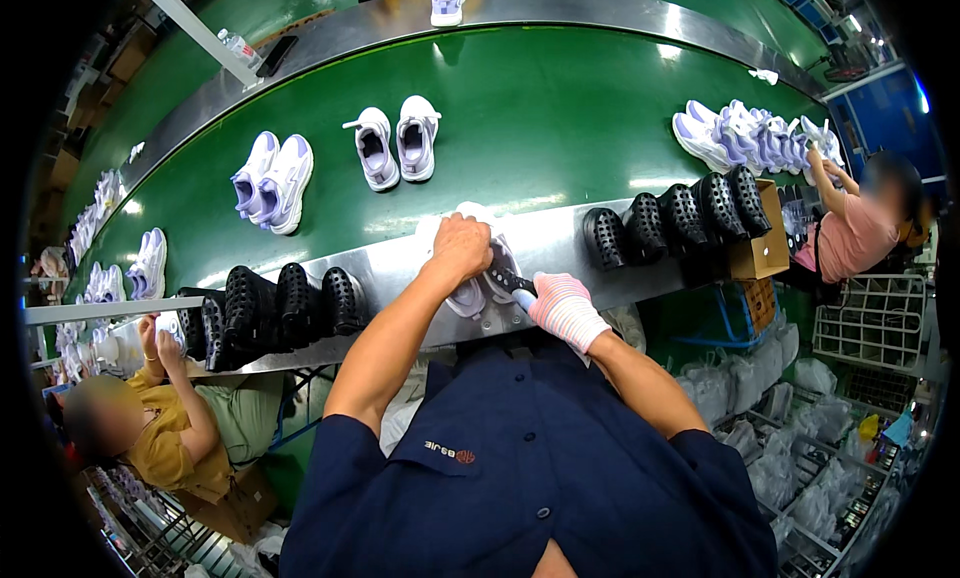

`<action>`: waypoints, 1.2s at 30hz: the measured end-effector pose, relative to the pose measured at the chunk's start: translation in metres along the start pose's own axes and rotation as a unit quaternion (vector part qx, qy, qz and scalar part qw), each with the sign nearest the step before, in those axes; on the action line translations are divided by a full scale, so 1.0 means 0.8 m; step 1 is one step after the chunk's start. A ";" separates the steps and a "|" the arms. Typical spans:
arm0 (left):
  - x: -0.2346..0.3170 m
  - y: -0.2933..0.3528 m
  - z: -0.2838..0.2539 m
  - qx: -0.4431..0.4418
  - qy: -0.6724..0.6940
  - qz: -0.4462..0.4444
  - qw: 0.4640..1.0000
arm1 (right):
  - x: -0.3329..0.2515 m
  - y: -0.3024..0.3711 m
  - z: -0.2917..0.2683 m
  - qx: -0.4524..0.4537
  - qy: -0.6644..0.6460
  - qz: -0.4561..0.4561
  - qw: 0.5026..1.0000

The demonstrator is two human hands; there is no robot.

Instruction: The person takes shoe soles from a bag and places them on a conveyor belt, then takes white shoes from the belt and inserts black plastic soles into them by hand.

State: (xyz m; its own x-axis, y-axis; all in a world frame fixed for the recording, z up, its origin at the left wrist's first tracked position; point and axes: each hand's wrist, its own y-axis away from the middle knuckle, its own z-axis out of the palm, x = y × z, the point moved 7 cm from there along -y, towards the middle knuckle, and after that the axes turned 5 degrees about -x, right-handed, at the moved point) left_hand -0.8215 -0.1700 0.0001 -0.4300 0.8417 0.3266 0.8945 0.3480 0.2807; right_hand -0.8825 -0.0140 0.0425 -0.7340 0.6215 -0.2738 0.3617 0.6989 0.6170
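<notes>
Directly before me on the metal ledge is a pair of white and lavender sneakers (pixel 467 300), partly covered by my hands. My bare left hand (pixel 463 246) is closed over the pair, its fingertips hidden. In a white glove with pink stripes, my right hand (pixel 565 310) grips the near end of a black perforated shoe tree (pixel 507 279). The far end of that shoe tree is at the opening of the right sneaker (pixel 500 243); how deep it sits I cannot tell.
Black shoe trees stand in rows left (pixel 250 308) and right (pixel 680 218) along the metal ledge (pixel 545 240). Finished-looking sneaker pairs (pixel 275 183) (pixel 395 143) rest on the green belt (pixel 540 108). Co-workers sit left (pixel 190 428) and right (pixel 855 233), beside a cardboard box (pixel 765 243).
</notes>
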 end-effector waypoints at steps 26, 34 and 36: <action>0.041 -0.004 0.080 0.078 0.349 -0.186 0.915 | 0.076 -0.099 0.042 0.164 -0.086 -0.029 0.982; 0.046 -0.018 0.093 0.099 0.242 -0.288 0.921 | 0.069 -0.136 0.033 0.129 -0.032 0.031 0.991; 0.046 -0.015 0.094 0.097 0.256 -0.282 0.920 | 0.067 -0.141 0.035 0.131 -0.020 0.016 0.991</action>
State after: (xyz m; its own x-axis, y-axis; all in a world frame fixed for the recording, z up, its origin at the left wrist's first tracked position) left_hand -0.8389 -0.1121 -0.0589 -0.7893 0.2181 0.5740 0.4952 0.7787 0.3852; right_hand -0.9467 -0.0498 -0.0623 -0.6980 0.6544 -0.2906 0.5242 0.7435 0.4152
